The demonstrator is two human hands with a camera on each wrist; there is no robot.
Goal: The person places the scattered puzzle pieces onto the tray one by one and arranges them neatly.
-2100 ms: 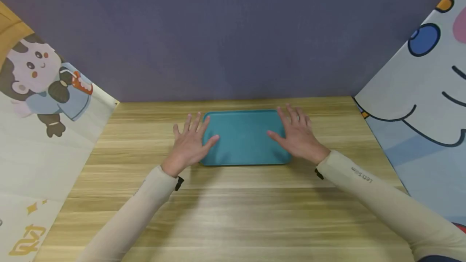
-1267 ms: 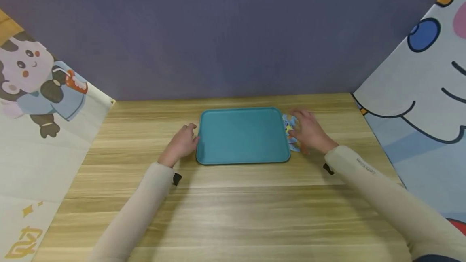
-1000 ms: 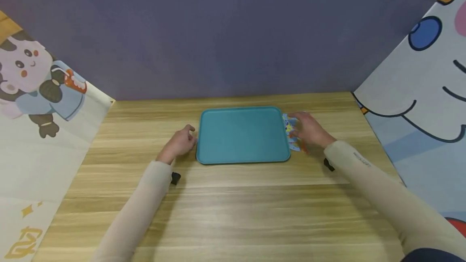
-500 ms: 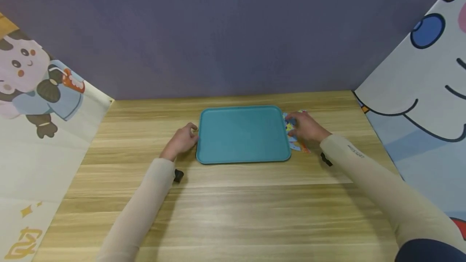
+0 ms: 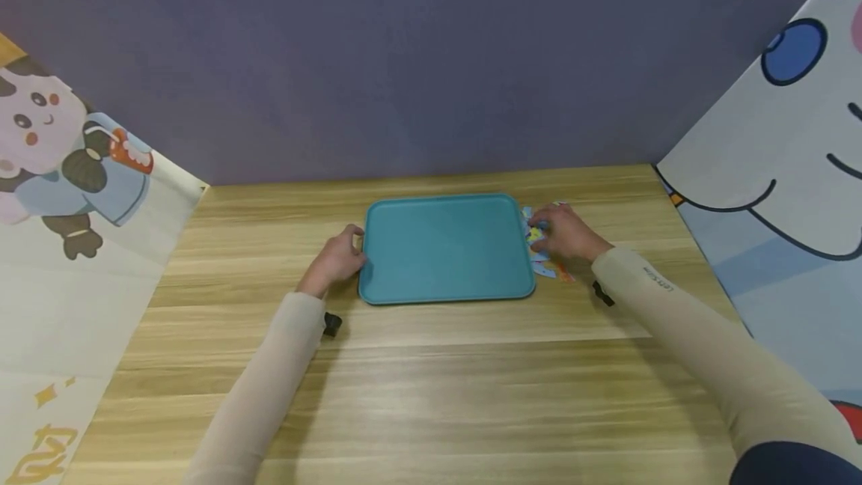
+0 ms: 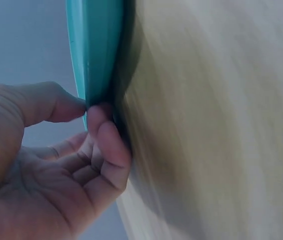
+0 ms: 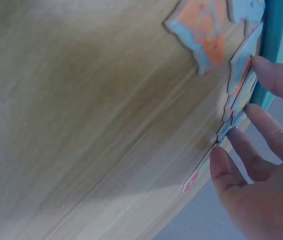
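A teal rectangular tray (image 5: 447, 249) lies on the wooden table. At its left edge, my left hand (image 5: 338, 257) pinches the rim; in the left wrist view the thumb is on top and curled fingers of the left hand (image 6: 56, 165) go below the tray edge (image 6: 99, 45). Several flat jigsaw puzzle pieces (image 5: 544, 269), blue, orange and yellow, lie beside the tray's right edge. Over them is my right hand (image 5: 569, 234). In the right wrist view, the right hand (image 7: 266, 160) touches the pieces with spread, slightly bent fingertips; an orange-and-blue piece (image 7: 204, 37) lies apart.
Wooden table (image 5: 431, 388) extends in front of the tray and to both sides. A dark grey-blue panel (image 5: 431, 66) stands behind it. Printed cartoon panels (image 5: 87, 260) flank the left and right sides.
Both hands came down from above the tray to its sides. Puzzle pieces came into sight at the right. The left hand took hold of the rim, and the tray shifted slightly left.
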